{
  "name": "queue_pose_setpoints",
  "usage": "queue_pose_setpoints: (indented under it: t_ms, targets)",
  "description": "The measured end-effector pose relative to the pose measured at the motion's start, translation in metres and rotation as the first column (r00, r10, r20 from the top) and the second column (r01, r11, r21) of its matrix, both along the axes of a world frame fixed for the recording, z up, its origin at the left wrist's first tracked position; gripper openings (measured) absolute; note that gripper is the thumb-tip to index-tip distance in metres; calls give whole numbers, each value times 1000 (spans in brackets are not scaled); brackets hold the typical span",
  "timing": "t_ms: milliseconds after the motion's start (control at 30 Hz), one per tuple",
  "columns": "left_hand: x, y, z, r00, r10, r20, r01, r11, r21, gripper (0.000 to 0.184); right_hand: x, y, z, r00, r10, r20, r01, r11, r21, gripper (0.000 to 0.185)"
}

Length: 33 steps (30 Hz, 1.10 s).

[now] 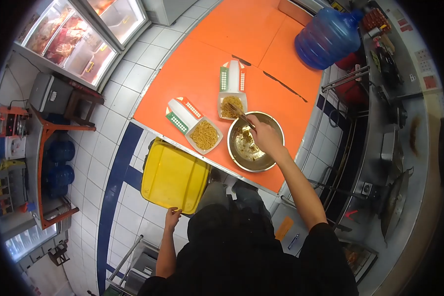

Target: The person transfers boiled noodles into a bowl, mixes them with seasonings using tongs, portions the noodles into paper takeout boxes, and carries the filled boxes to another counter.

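Note:
My right hand (pixel 266 136) is closed around brownish tongs (pixel 242 116), reaching over a steel mixing bowl (pixel 279 148). The tongs' tips are at the noodles (pixel 230 104) in the farther open paper box (pixel 233 79). Sauce and scraps coat the inside of the bowl. Closer to me on the left stands a second open paper box (pixel 183 114), filled with noodles (pixel 204 135). Low on the left, the fingers of my left hand (pixel 172 218) are curled at the near edge of a yellow lid (pixel 175 175) beside the table.
An orange table (pixel 192 64) carries the bowl and boxes, with a blue water jug (pixel 325 39) at its far right corner. A lit display fridge (pixel 74 39) stands far left. Metal counters with a wok (pixel 395 202) line the right side.

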<state>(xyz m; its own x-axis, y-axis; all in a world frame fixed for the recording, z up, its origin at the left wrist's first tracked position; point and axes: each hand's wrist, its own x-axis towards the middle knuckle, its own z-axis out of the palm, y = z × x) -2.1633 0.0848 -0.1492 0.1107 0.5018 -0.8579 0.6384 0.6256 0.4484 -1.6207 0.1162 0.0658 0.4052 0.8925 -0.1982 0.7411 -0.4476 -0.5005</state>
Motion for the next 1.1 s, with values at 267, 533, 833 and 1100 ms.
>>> queue_pose_setpoints:
  t_ms: [267, 533, 833, 1100]
  targets:
    - [35, 9, 32, 980, 194, 49, -188, 975, -119, 45, 6, 21, 63, 988, 117, 105, -83, 955, -285, 44]
    - [235, 48, 98, 700, -90, 709, 67, 996, 61, 55, 20, 50, 75, 958, 263, 114, -187, 875, -447, 48]
    - [337, 43, 105, 623, -17, 782, -54, 996, 64, 75, 16, 60, 34, 975, 198, 98, -135, 886, -443, 38]
    - [321, 9, 120, 631, 43, 774, 29, 996, -79, 76, 18, 42, 53, 984, 175, 44, -149, 927, -343, 34]
